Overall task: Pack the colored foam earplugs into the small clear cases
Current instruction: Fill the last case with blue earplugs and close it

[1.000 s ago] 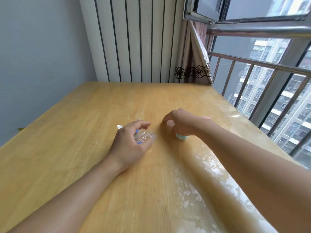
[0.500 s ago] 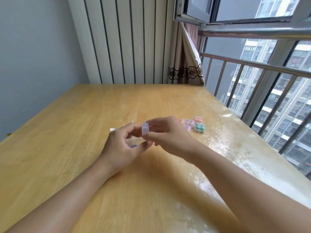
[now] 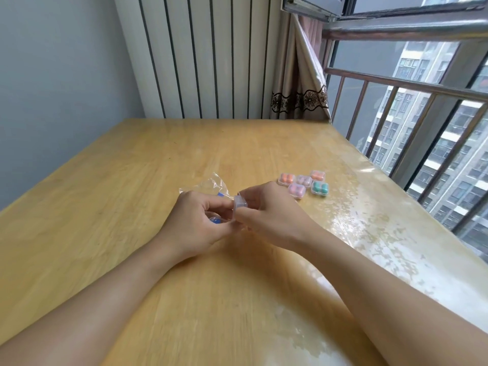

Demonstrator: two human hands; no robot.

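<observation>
Table (image 3: pixel 132 233): case (image 3: pixel 240 204) between fingers (image 3: pixel 253 215) (both hands).

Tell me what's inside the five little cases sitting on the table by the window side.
Each of the five cases holds foam earplugs: orange, pale pink, salmon, pink, and teal. The teal one shows a pair; in the others the count is too blurred to tell.
</observation>
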